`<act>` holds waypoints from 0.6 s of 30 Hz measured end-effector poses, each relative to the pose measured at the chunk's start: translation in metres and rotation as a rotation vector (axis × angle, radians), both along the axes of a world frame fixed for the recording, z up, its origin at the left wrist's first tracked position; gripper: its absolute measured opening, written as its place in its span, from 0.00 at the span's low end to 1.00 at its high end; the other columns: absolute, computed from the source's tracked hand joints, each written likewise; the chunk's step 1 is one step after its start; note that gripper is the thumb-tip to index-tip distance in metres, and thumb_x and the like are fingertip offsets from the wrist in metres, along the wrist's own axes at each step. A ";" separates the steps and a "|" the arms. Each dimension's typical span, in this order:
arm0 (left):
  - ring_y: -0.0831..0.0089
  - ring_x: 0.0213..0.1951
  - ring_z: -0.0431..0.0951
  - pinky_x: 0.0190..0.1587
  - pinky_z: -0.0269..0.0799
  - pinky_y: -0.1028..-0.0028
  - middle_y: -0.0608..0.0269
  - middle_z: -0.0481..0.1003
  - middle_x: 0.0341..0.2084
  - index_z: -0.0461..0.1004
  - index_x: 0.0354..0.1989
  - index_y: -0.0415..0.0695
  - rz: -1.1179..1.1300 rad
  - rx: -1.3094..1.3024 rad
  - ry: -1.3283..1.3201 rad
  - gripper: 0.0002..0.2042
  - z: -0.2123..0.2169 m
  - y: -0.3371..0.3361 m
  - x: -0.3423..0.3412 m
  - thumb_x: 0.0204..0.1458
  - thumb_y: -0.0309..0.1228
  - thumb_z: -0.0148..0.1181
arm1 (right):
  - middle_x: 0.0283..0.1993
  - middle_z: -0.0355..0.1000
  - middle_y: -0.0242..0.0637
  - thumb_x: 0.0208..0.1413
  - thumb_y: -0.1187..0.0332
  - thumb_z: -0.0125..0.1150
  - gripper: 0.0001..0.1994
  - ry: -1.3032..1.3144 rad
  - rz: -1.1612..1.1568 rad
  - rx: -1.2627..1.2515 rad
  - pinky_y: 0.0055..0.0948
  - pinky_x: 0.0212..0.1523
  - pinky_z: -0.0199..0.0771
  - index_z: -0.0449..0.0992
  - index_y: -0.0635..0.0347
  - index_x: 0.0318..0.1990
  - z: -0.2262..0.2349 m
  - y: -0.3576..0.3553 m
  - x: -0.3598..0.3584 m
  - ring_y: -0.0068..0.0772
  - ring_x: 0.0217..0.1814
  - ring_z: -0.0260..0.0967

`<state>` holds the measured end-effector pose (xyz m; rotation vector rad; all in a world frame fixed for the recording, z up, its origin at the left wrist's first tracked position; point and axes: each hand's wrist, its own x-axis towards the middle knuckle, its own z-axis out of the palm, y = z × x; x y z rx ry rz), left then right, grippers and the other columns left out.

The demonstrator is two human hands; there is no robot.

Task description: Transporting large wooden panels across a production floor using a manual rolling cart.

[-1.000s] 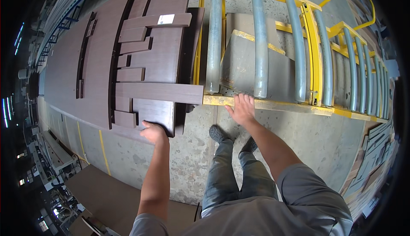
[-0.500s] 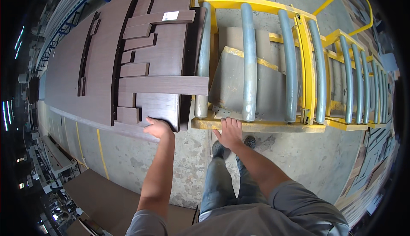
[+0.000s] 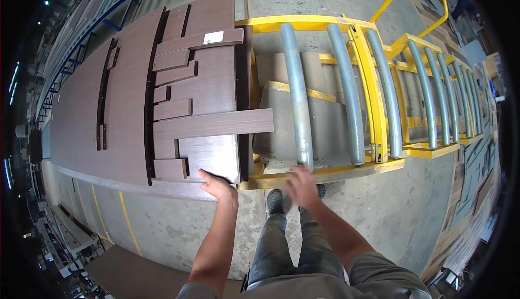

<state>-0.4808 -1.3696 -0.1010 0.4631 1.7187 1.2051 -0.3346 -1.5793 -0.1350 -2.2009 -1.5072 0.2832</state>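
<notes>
On my feed, the left hand (image 3: 219, 187) lay against the near right corner of the brown wood-grain panel stack (image 3: 130, 93), thumb on top; I couldn't tell whether its hidden fingers gripped. The stack overlapped the left end of the roller conveyor (image 3: 295, 93), a long plank (image 3: 216, 124) jutting past its edge. The right hand (image 3: 301, 186) blurred at the yellow side rail (image 3: 352, 172), its grip unreadable to me.

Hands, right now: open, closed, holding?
Left hand: at brown panel's near edge; grip unclear.
Right hand: blurred at yellow rail; open or closed unclear.
</notes>
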 end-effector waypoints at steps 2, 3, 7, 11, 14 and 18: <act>0.61 0.49 0.67 0.54 0.62 0.66 0.45 0.65 0.50 0.55 0.50 0.31 -0.029 0.016 -0.037 0.32 0.004 -0.004 0.002 0.55 0.54 0.48 | 0.57 0.57 0.47 0.47 0.58 0.59 0.23 -0.265 -0.215 -0.081 0.62 0.62 0.42 0.68 0.57 0.50 0.006 -0.028 0.042 0.54 0.61 0.52; 0.61 0.49 0.67 0.54 0.62 0.66 0.46 0.65 0.50 0.55 0.50 0.32 -0.035 0.043 -0.056 0.33 0.003 -0.005 0.002 0.55 0.54 0.48 | 0.58 0.56 0.50 0.48 0.59 0.57 0.22 -0.419 -0.389 -0.080 0.65 0.62 0.38 0.67 0.58 0.50 0.008 -0.042 0.062 0.56 0.62 0.50; 0.61 0.52 0.66 0.56 0.61 0.65 0.48 0.63 0.53 0.54 0.52 0.33 -0.060 0.074 -0.183 0.32 -0.003 -0.006 -0.004 0.56 0.53 0.47 | 0.62 0.52 0.53 0.47 0.56 0.56 0.25 -0.461 -0.507 -0.154 0.62 0.64 0.38 0.67 0.58 0.53 0.012 -0.078 0.117 0.59 0.64 0.48; 0.61 0.54 0.65 0.58 0.60 0.65 0.50 0.61 0.56 0.54 0.53 0.33 -0.090 0.112 -0.260 0.31 -0.007 -0.005 -0.010 0.57 0.52 0.46 | 0.63 0.52 0.52 0.46 0.54 0.56 0.28 -0.401 -0.440 -0.070 0.58 0.64 0.44 0.65 0.55 0.55 0.009 -0.070 0.107 0.62 0.62 0.50; 0.61 0.54 0.65 0.59 0.59 0.65 0.51 0.62 0.56 0.55 0.54 0.33 -0.086 0.125 -0.279 0.30 -0.011 -0.009 -0.009 0.57 0.51 0.45 | 0.63 0.52 0.51 0.46 0.54 0.56 0.28 -0.392 -0.417 -0.058 0.56 0.62 0.48 0.65 0.55 0.55 0.012 -0.065 0.103 0.63 0.61 0.51; 0.63 0.55 0.64 0.59 0.58 0.67 0.53 0.62 0.55 0.57 0.53 0.34 -0.077 0.094 -0.229 0.30 -0.017 -0.013 -0.007 0.57 0.51 0.46 | 0.62 0.54 0.51 0.46 0.55 0.56 0.28 -0.374 -0.404 -0.063 0.56 0.62 0.49 0.66 0.56 0.54 0.017 -0.056 0.099 0.62 0.60 0.51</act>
